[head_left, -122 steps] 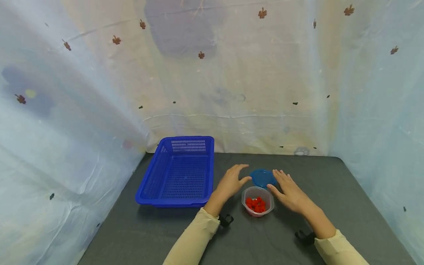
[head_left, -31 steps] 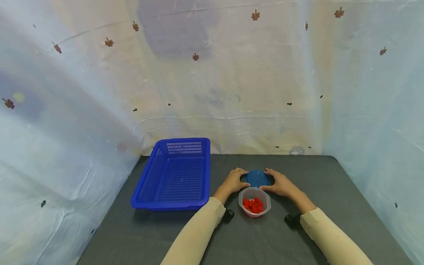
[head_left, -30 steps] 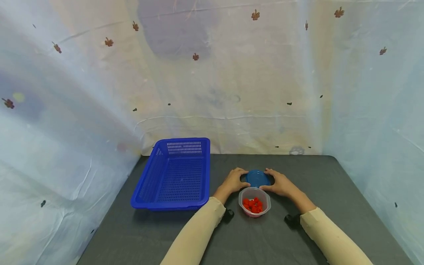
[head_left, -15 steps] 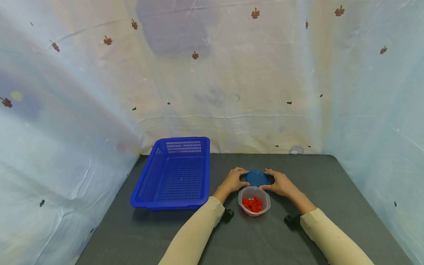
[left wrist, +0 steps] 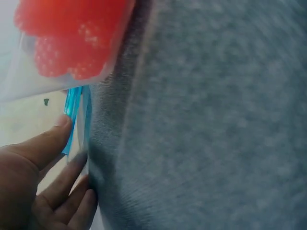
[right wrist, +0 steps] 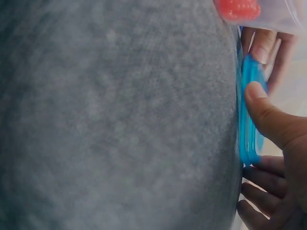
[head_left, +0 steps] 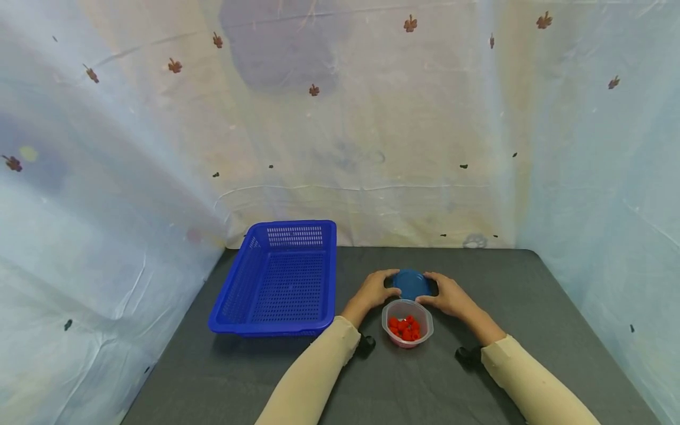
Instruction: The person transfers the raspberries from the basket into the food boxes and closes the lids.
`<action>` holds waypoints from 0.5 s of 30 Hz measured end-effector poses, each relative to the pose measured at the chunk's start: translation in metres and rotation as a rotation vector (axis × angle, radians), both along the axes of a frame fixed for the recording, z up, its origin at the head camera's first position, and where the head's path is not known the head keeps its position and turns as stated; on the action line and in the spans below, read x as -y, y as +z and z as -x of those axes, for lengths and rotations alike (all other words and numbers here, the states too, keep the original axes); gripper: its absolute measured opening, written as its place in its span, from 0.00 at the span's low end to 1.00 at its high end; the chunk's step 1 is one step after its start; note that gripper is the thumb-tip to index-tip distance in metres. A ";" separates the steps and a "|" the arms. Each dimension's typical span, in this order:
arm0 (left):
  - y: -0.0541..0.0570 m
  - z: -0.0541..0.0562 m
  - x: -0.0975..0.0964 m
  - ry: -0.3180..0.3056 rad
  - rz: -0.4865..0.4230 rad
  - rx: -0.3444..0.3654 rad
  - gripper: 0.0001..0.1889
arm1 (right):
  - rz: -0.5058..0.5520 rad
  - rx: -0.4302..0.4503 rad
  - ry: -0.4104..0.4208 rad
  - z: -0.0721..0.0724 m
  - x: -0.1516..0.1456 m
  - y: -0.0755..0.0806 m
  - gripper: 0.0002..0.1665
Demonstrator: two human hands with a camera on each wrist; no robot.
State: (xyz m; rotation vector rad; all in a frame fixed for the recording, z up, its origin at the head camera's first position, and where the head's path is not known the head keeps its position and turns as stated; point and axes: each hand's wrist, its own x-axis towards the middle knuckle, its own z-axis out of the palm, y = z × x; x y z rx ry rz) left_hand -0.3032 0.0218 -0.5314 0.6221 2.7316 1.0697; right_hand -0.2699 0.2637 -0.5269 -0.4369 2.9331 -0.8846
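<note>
A round blue lid point(head_left: 411, 284) is held between both hands at the far side of a clear plastic tub point(head_left: 406, 308). My left hand point(head_left: 373, 289) grips the lid's left edge, with the thumb on the rim in the left wrist view. From the opposite side my right hand point(head_left: 450, 295) holds the right edge, thumb on the near rim, other fingers bent behind it. Low in the right wrist view the lid point(right wrist: 249, 115) sits close to the cloth. Bumpy red raspberry-like pieces point(head_left: 406, 329) lie in the uncovered tub, which neither hand holds.
A blue perforated plastic basket point(head_left: 289, 286) stands left of the hands on the dark grey table point(head_left: 414, 389). Pale patterned sheeting point(head_left: 372, 147) hangs behind the table and along both sides. Black straps with camera mounts are on both wrists.
About four seconds ago both hands hovered spread beside the lid; they have since come inward and taken hold of its edges. Over the last second the lid has shifted only slightly.
</note>
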 end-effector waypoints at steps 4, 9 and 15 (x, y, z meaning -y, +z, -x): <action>0.002 -0.001 0.000 0.008 -0.069 0.005 0.32 | 0.009 -0.006 -0.015 0.001 0.002 0.000 0.50; 0.004 -0.002 0.002 0.028 -0.087 0.001 0.32 | 0.009 -0.015 -0.019 0.003 0.004 0.001 0.50; 0.008 -0.004 0.004 0.062 -0.145 -0.007 0.31 | 0.057 -0.023 -0.019 0.003 0.004 0.008 0.50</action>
